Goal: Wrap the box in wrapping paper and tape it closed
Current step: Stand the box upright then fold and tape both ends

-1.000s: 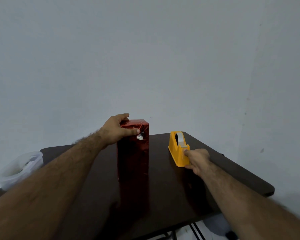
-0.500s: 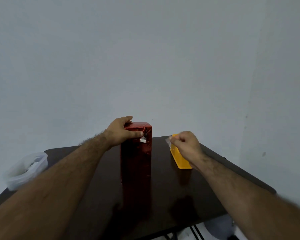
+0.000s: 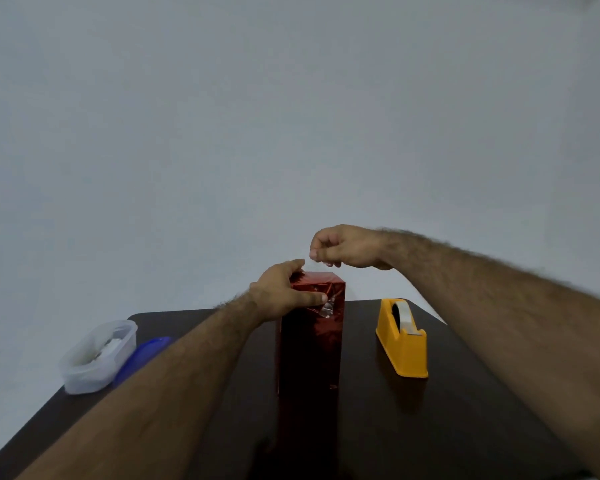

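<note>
Moved: the right hand (image 3: 349,245) has left the yellow tape dispenser (image 3: 402,337) and is now raised above the box, fingers pinched (tape piece barely visible).
Box: tall red foil-wrapped box (image 3: 310,341), upright on the dark table (image 3: 430,427).
Left hand (image 3: 284,296): grips the box top, thumb pressing the folded flap.

box (image 3: 309,341) upright on table (image 3: 430,427), under left hand (image 3: 284,292) | right hand (image 3: 343,245) above box top | tape dispenser (image 3: 402,337) below right hand, right of box | container (image 3: 97,358) and lid (image 3: 142,355) left of left forearm
</note>
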`<state>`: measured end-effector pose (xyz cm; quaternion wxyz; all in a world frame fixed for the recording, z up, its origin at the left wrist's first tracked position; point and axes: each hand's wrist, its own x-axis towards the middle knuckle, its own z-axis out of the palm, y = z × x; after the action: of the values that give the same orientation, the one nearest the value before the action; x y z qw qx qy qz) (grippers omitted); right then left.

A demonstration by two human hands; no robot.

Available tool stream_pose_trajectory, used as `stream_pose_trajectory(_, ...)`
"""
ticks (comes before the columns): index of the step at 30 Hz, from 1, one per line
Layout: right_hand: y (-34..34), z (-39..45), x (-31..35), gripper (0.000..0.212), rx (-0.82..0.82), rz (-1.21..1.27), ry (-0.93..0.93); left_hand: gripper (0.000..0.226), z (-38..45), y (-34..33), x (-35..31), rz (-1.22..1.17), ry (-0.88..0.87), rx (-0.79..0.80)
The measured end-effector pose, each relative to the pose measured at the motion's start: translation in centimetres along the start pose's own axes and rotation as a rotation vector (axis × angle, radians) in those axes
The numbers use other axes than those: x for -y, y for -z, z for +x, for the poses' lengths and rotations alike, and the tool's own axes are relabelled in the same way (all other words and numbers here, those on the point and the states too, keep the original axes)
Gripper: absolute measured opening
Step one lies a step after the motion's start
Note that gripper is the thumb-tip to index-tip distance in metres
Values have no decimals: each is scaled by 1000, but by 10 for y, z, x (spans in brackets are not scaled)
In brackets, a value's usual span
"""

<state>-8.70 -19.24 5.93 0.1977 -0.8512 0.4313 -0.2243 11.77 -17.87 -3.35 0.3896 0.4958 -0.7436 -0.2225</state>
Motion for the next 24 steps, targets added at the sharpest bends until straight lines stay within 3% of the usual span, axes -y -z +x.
stream_pose_trajectory(5,-8,27,4,18,142,-54,-53,72,2,2,6,-39,-41,14)
stream_pose_trajectory(10,-6,35,11,27,230,-101,-97,66,6,0,9,-54,-43,23)
stream_pose_trajectory(18,-2,41,13,12,318,-24,-80,60,8,-1,12,-41,-47,5)
stream_pose_trajectory(22,-5,44,6,25,300,-14,-93,74,8,-1,13,-51,-32,19)
stream_pose_trajectory(24,-7,45,1,19,288,-16,-115,104,8,-1,13,-57,-22,16)
